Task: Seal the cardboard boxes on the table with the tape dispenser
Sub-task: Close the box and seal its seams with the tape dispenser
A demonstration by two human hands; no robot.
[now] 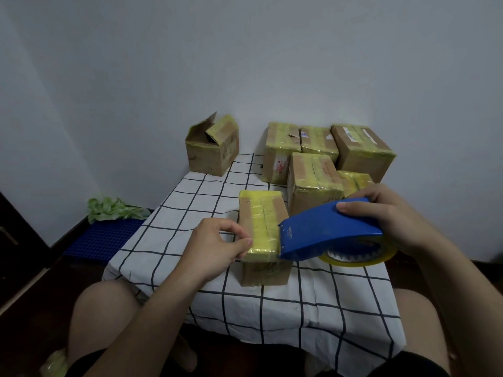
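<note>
Now: near box [262, 213] lies lengthways in front of me on the tabletop [168, 240], its top seam under yellowish tape. Left hand [215, 246] is at the near left corner, with fingers [234, 227] curled and thumb and forefinger pinching the edge. My reading is that this pins the box so it cannot slide when tape is drawn across.

Right hand [389, 213] wraps the arched back of the blue tape dispenser [329, 229], clamped round it with the thumb on top. The blade end rests against the box top by the near right edge. The tape roll [362, 258] hangs out past the box's side, above the cloth. That angle suits cutting or starting a strip at the near end; which of the two I cannot tell.

Taped boxes [313, 170] are bunched far right against the wall, probably the finished pile. One open box [212, 148] stands apart at far left with a flap raised, likely next in line.
</note>
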